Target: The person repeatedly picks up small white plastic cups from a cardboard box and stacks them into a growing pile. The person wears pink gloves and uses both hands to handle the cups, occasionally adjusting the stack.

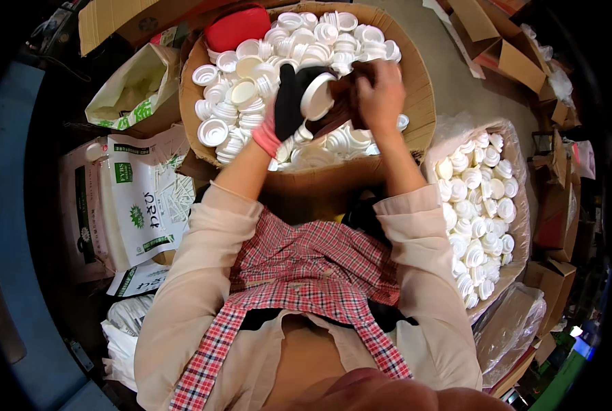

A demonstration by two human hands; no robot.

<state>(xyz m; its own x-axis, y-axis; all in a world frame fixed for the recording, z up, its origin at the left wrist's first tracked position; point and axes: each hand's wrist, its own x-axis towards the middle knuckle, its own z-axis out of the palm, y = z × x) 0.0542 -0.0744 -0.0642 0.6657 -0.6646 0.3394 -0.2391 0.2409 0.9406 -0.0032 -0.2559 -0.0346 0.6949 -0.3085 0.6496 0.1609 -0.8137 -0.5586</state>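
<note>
My left hand (291,103), in a black glove with a pink cuff, grips a round white plastic piece (316,97) over a large cardboard box (415,116) heaped with similar white parts (213,131). My bare right hand (378,92) is just right of that piece, with curled fingers; whatever they hold is too hidden to make out. A dark reddish-brown patch (336,113) lies between and below my hands; I cannot tell what it is. A red soft-looking object (236,27) rests at the box's back left.
A lined box of white parts (477,205) stands at the right, near open cartons (494,41) and a clear plastic bag (508,322). At the left are an open sack (124,92), a printed bag with small white sticks (141,198), white bags (121,335) and a blue edge (15,205).
</note>
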